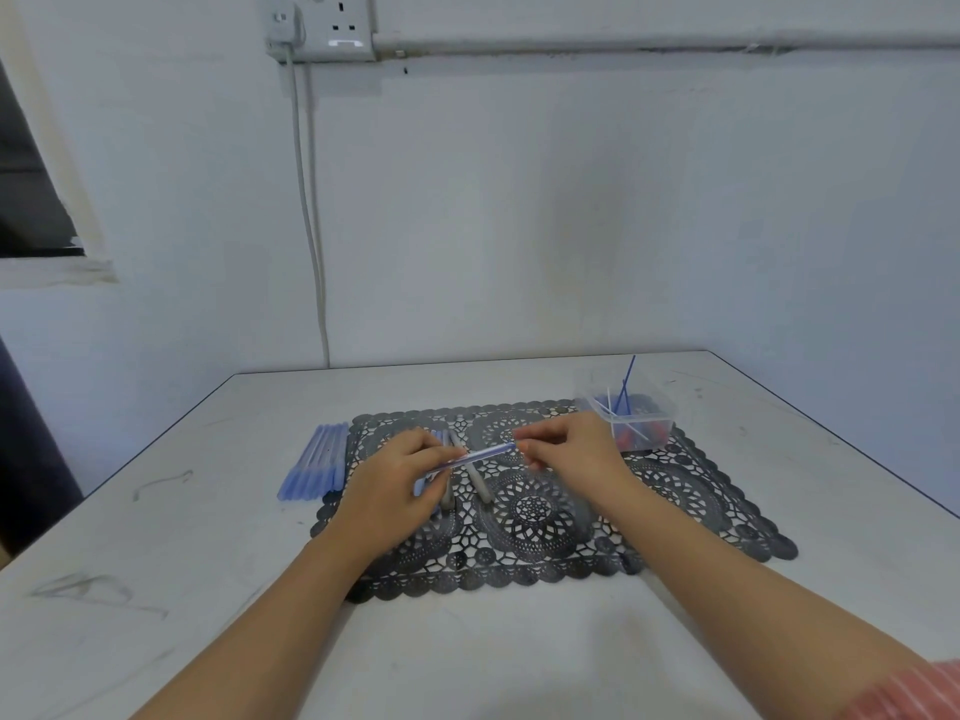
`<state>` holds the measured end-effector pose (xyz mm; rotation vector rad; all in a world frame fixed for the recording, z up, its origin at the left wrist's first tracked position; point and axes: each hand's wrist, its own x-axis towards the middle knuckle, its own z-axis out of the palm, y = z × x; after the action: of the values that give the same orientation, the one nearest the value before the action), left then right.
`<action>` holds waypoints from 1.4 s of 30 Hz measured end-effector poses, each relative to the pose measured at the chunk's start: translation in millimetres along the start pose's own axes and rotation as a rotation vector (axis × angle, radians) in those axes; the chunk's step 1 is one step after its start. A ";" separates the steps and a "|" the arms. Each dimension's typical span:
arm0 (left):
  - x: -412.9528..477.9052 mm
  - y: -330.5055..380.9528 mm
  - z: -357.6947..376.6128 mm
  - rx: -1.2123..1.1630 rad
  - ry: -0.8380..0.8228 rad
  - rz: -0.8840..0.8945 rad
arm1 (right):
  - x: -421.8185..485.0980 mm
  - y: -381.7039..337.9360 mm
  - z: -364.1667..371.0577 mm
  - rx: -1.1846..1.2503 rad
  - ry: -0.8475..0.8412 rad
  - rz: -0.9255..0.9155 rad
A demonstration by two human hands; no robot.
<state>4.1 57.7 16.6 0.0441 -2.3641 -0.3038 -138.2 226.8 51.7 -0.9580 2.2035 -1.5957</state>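
My left hand (397, 478) grips a clear blue pen barrel (480, 456) that slants up to the right above a black lace placemat (691, 504). My right hand (566, 449) pinches at the barrel's right end with its fingertips; whether something small is between them cannot be made out. Two grey pens (478, 478) lie on the mat under the hands, partly hidden. A row of several blue pens (317, 467) lies left of the mat. A clear plastic box (631, 415) with blue refills and red parts stands at the mat's far right corner.
The white table (208, 589) stands against a white wall, its right edge running diagonally at the far right. A cable (309, 215) hangs from a wall socket (332, 26) down behind the table. A dark window opening is at the far left.
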 end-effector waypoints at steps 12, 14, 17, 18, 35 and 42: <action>-0.7 -0.2 -0.2 -0.013 -0.010 -0.021 | -0.2 0.8 -0.2 0.173 0.044 -0.026; -0.9 -0.4 -0.2 -0.014 -0.009 -0.025 | -0.8 0.3 -0.2 0.174 0.005 -0.030; -1.1 0.0 -0.4 -0.017 -0.013 -0.024 | -0.7 0.8 2.0 0.151 -0.021 -0.045; -0.9 0.1 -0.5 -0.020 -0.014 -0.026 | -0.5 1.1 2.5 0.149 -0.020 -0.048; -0.4 2.1 0.8 -0.061 -0.025 -0.019 | 2.5 4.8 5.0 0.137 -0.065 -0.135; 1.1 7.5 -2.3 -0.062 -0.015 0.007 | 4.9 8.2 7.5 0.118 -0.054 -0.187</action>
<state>5.3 64.3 20.7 0.0042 -2.3680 -0.3746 -140.6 219.5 42.3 -1.1868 2.0102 -1.7360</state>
